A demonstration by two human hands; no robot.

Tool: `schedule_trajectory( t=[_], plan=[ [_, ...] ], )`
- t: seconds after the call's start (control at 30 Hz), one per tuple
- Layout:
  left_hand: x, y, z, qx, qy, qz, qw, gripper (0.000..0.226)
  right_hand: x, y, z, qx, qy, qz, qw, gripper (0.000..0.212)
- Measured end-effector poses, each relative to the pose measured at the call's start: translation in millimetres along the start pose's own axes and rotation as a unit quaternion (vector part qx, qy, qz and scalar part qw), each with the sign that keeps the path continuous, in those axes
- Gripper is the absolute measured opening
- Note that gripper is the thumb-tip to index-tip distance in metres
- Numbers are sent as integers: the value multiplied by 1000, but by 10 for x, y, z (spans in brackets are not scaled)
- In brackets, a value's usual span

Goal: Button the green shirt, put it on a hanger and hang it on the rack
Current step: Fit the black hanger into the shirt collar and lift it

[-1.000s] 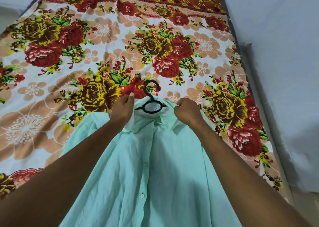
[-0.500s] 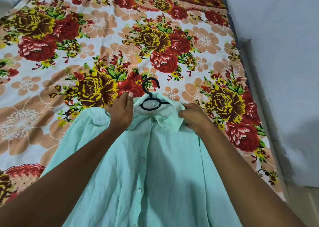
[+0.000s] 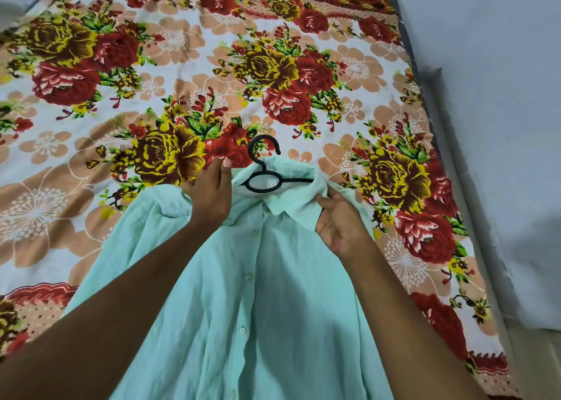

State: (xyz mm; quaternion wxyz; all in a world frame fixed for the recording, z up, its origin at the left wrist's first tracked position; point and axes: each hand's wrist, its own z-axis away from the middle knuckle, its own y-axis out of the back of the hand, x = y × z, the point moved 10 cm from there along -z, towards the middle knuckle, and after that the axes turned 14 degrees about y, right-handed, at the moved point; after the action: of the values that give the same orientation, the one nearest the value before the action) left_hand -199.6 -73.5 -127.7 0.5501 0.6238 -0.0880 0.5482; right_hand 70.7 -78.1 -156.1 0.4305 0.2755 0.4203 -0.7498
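The pale green shirt (image 3: 258, 293) lies buttoned, front up, on the bed with its collar away from me. A black hanger (image 3: 263, 168) sits inside the neck opening; only its hook and centre ring show, the arms are hidden under the fabric. My left hand (image 3: 209, 196) grips the shirt's left shoulder beside the collar. My right hand (image 3: 341, 220) pinches the fabric at the right side of the collar.
The bed is covered with a floral sheet (image 3: 182, 74) in red, yellow and peach. A grey-blue wall (image 3: 501, 126) runs along the bed's right edge. No rack is in view.
My right hand has slid down and to the right along the collar, pulling the fabric over the hanger's right arm. The left hand stays at the left shoulder.
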Motion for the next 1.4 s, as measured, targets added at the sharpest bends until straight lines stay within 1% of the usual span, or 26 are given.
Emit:
schedule_trajectory(
  t=[0.03, 0.07, 0.1, 0.13, 0.17, 0.2, 0.23, 0.27, 0.3, 0.33, 0.37, 0.43, 0.47, 0.53, 0.6, 0.67, 0.7, 0.77, 0.83, 0.9, 0.93, 1.0, 1.07, 1.23, 1.3, 1.4],
  plan=[
    [0, 7, 14, 0, 1, 1, 1000, 41, 19, 6, 30, -5, -12, 17, 1000, 40],
    [9, 12, 26, 0, 1, 3, 1000, 40, 6, 8, 67, -22, -16, 94, 995, 37],
    [13, 14, 40, -3, 1, 5, 1000, 39, -50, 17, 102, -54, -5, 243, 969, 32],
    [25, 16, 57, -5, -2, 9, 1000, 38, -151, 62, 102, -76, 30, 429, 899, 28],
    [39, 27, 75, -3, -8, 15, 1000, 37, -323, 95, 77, -73, 99, 604, 787, 26],
    [50, 41, 91, 0, -15, 19, 1000, 37, -537, 30, 92, -49, 188, 714, 673, 28],
    [52, 53, 108, 2, -21, 23, 1000, 36, -721, -105, 157, -25, 275, 747, 605, 31],
    [45, 61, 122, 3, -23, 25, 999, 37, -839, -260, 213, -19, 342, 732, 589, 34],
    [35, 67, 139, 2, -22, 27, 999, 37, -867, -407, 211, -45, 376, 699, 607, 35],
    [41, 67, 152, 0, -24, 28, 999, 37, -810, -566, 153, -99, 373, 669, 635, 38],
    [57, 62, 171, -7, -32, 29, 999, 38, -667, -704, 85, -162, 337, 667, 645, 44],
    [110, 56, 197, -32, -53, 40, 997, 42, -382, -867, -6, -246, 272, 697, 616, 55],
    [118, 67, 187, -44, -55, 40, 997, 44, -319, -888, -39, -260, 258, 697, 616, 52],
    [75, 63, 69, -72, -35, -5, 997, 47, -335, -854, -112, -247, 265, 665, 654, 34],
    [-16, 24, -115, -124, 26, -63, 990, 48, -378, -784, -164, -235, 269, 628, 692, 25],
    [-119, 57, -249, -156, 92, -71, 981, 50, -394, -774, -161, -238, 277, 609, 704, 20],
    [-127, 138, -290, -137, 98, -67, 983, 53, -390, -767, -165, -237, 281, 605, 706, 17],
    [-45, 378, -273, -58, 31, -41, 997, 57, -387, -737, -186, -229, 289, 596, 713, 17],
    [61, 538, -53, -15, -89, -45, 995, 51, -387, -730, -189, -224, 302, 580, 723, 15],
    [95, 546, 219, 15, -183, -134, 974, 48, -377, -723, -181, -220, 313, 569, 728, 13],
    [78, 487, 301, 17, -201, -172, 964, 53, -385, -729, -175, -218, 321, 564, 729, 16],
    [-4, 340, 311, -24, -175, -189, 966, 67, -386, -729, -190, -219, 324, 560, 731, 18],
    [-49, 259, 188, -80, -133, -136, 978, 71, -406, -748, -213, -221, 323, 561, 729, 17],
    [-3, 90, -159, -203, -165, -153, 953, 53, -383, -828, -352, -217, 317, 591, 710, 13],
    [31, 26, -328, -194, -130, -150, 961, 47, -373, -910, -394, -218, 318, 579, 718, 32],
    [151, 3, -512, -132, -110, -122, 978, 33, -326, -990, -484, -235, 270, 531, 768, 47]
  ],
)
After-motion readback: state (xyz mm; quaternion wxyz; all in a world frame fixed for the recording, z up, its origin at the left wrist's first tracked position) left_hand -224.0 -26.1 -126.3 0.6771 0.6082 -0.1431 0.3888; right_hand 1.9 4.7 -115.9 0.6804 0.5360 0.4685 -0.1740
